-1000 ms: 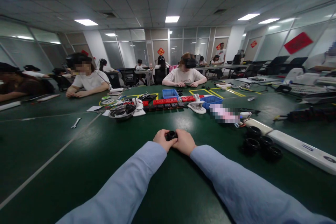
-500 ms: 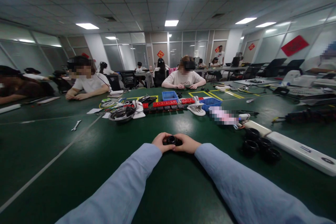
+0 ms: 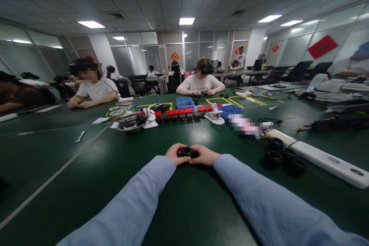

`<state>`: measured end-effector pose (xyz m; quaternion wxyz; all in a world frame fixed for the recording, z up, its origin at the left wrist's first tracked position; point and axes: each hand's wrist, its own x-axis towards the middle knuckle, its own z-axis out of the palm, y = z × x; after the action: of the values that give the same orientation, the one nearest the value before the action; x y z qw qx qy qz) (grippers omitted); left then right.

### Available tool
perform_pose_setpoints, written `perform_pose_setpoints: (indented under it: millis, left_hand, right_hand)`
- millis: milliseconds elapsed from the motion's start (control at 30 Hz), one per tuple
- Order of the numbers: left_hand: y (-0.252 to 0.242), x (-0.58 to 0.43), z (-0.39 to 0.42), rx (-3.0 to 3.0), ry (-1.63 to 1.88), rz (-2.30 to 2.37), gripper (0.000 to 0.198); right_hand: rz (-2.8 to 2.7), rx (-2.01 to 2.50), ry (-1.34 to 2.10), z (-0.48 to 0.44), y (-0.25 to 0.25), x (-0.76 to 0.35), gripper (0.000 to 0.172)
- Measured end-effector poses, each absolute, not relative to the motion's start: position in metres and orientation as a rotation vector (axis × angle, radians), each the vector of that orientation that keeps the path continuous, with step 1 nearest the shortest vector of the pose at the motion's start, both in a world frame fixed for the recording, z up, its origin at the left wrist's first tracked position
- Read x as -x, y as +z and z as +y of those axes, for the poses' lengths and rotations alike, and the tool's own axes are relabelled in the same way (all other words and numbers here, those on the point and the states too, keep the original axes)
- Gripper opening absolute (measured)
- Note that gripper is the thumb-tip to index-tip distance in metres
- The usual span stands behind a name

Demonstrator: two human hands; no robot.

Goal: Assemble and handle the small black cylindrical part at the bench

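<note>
My left hand (image 3: 173, 153) and my right hand (image 3: 205, 155) meet in the middle of the green table (image 3: 86, 177), fingers curled around a small black round part (image 3: 186, 151) held between them just above the tabletop. Light blue sleeves cover both my arms. Several similar black rings (image 3: 284, 157) lie in a cluster to the right of my hands.
A long white bar (image 3: 325, 158) lies at the right beyond the rings. Farther back stand a round dish (image 3: 131, 124), red and black blocks (image 3: 181, 113), blue bins (image 3: 186, 102) and a wrench (image 3: 80, 136). Other people sit across and at the left.
My hands with the black part have lowered slightly toward the table and my right hand has turned flatter. The view has shifted a little.
</note>
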<state>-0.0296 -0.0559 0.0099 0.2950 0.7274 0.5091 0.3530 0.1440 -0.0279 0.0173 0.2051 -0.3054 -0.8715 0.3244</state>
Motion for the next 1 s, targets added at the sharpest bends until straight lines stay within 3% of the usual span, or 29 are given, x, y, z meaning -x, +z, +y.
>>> perform_pose_setpoints:
  millis: [400,733,867,1000]
  left_hand:
    - [0.011,0.027,-0.058,-1.917,0.951,1.390,0.043]
    - [0.012,0.004,-0.062,-1.784,1.213,1.850,0.040]
    - [0.015,0.010,-0.062,-1.851,1.176,1.705,0.038]
    - [0.014,0.023,-0.060,-1.929,1.013,1.457,0.039]
  right_hand:
    - [-2.385,0.973,0.933,-0.030,0.016,-0.142,0.038]
    - [-2.215,1.580,0.212,-0.053,0.024,-0.115,0.024]
    - [-2.260,1.480,0.242,-0.055,0.025,-0.120,0.039]
    - [-2.362,1.105,0.556,-0.048,0.025,-0.134,0.054]
